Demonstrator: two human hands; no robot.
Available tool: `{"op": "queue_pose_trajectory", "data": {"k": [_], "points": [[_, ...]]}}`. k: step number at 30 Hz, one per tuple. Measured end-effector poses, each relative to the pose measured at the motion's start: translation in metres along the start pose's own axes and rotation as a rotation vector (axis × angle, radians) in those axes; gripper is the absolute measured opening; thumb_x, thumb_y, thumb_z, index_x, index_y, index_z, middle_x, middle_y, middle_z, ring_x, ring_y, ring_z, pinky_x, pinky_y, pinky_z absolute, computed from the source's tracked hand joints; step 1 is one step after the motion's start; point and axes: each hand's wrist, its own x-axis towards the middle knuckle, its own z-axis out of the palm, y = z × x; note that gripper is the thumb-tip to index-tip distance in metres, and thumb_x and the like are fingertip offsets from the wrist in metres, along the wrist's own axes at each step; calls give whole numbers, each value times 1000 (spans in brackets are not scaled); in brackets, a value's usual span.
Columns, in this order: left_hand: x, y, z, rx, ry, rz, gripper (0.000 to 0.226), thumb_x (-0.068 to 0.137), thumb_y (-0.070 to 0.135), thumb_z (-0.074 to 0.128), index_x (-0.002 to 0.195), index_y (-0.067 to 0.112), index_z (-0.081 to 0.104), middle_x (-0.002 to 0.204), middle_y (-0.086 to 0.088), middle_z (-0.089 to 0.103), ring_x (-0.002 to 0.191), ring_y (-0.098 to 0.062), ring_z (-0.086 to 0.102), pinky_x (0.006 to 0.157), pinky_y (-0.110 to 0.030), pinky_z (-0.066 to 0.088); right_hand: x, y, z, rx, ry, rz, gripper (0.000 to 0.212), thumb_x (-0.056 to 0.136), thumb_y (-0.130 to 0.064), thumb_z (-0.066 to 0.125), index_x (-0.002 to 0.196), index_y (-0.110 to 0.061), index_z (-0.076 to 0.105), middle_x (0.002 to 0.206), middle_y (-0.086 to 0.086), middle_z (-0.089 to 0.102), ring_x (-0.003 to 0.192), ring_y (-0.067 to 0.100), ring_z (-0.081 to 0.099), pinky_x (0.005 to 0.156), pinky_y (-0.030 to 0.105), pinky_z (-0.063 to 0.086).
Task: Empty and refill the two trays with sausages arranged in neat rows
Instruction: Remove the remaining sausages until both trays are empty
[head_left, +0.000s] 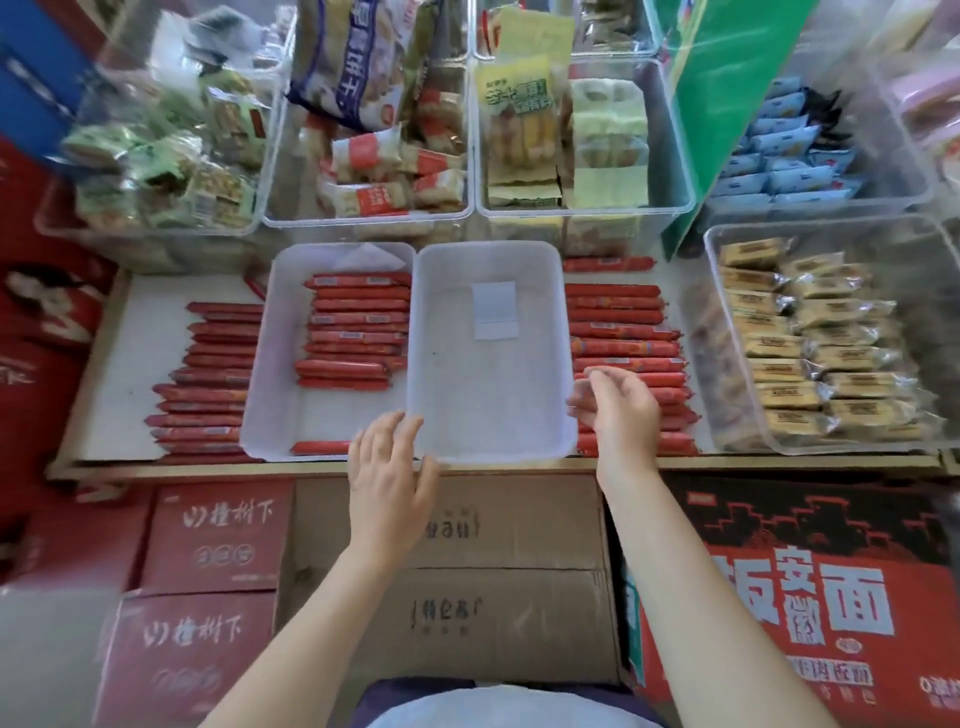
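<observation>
Two white translucent trays sit side by side on the shelf. The left tray (270, 364) holds a neat stack of red sausages (356, 332) in its right half, plus one sausage at its front edge. The right tray (488, 395) holds no sausages, only a white label on its floor. More red sausages lie in a row left of the trays (213, 384) and in a pile on the right (623, 343). My left hand (389, 467) rests with straight fingers at the right tray's front left corner. My right hand (621, 410) hovers with loosely curled fingers over the right pile, beside the tray's right rim.
Clear bins of packaged snacks stand behind the trays (363, 171) (576, 145) and at the right (821, 338). The shelf's front edge (493, 467) runs just below the trays. Cardboard boxes (467, 571) and red cartons (208, 535) are stacked beneath it.
</observation>
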Motion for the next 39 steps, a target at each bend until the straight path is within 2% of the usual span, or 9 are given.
{"op": "queue_pose_trajectory", "data": {"k": [4, 9, 14, 22, 26, 31, 35, 37, 39], "points": [[-23, -85, -35, 168, -33, -76, 57, 92, 37, 42, 139, 6, 51, 149, -18, 44, 142, -35, 34, 118, -53, 22, -34, 19, 89, -357, -416, -127, 19, 92, -4, 57, 83, -18, 66, 79, 3, 69, 74, 20, 68, 78, 35, 56], [-38, -152, -59, 141, -173, -84, 68, 92, 37, 45, 153, 12, 31, 161, -10, 27, 152, -27, 14, 121, -49, 22, -64, 66, 192, -843, -801, -201, 16, 95, -13, 58, 105, -14, 70, 105, 0, 70, 100, 15, 62, 88, 22, 44], [-42, -173, -68, 129, -297, -11, 83, 91, 26, 61, 159, 17, 14, 167, -4, 8, 154, -20, -3, 123, -41, 16, -56, 98, 243, -1434, -932, -161, 33, 99, -15, 48, 129, -12, 61, 137, 6, 59, 128, 25, 52, 105, 30, 41], [-39, -174, -74, 91, -345, -19, 84, 92, 26, 52, 160, 20, 3, 165, 4, -9, 150, -13, -20, 121, -38, 14, -53, 107, 272, -1804, -1048, -162, 40, 99, -36, 56, 126, -8, 65, 131, 10, 64, 119, 29, 58, 98, 34, 47], [-37, -173, -77, 81, -382, -45, 81, 96, 27, 47, 159, 23, -3, 164, 5, -15, 148, -11, -26, 123, -39, 12, -46, 99, 266, -1532, -975, -94, 35, 96, -37, 60, 121, -14, 68, 120, 5, 66, 110, 25, 61, 93, 34, 47], [-27, -155, -93, -33, -347, -138, 63, 101, 32, 49, 157, 20, 24, 166, 2, 10, 153, -16, -4, 123, -41, 12, -62, 59, 238, -456, -824, 174, 19, 103, -21, 49, 102, -12, 66, 85, 3, 61, 76, 18, 57, 71, 29, 48], [6, -107, -127, -771, -207, -514, 26, 102, 26, 53, 122, 17, 67, 125, -1, 65, 113, -9, 61, 93, -7, 40, -85, 24, 204, 77, -866, 329, 24, 100, -19, 45, 113, -8, 62, 89, 9, 66, 78, 23, 64, 75, 32, 54], [20, -76, -143, -1217, -320, -637, 25, 103, 27, 51, 118, 15, 67, 109, -9, 73, 97, -19, 71, 88, -23, 54, -91, 17, 187, 158, -879, 305, 26, 96, -19, 46, 114, -9, 62, 93, 11, 69, 84, 25, 67, 79, 36, 54], [26, -58, -149, -1337, -351, -645, 22, 99, 23, 59, 116, 11, 66, 101, -13, 74, 90, -27, 73, 83, -36, 59, -94, 18, 176, 192, -864, 275, 27, 94, -19, 47, 114, -10, 62, 98, 12, 71, 89, 25, 67, 82, 36, 53]]}}
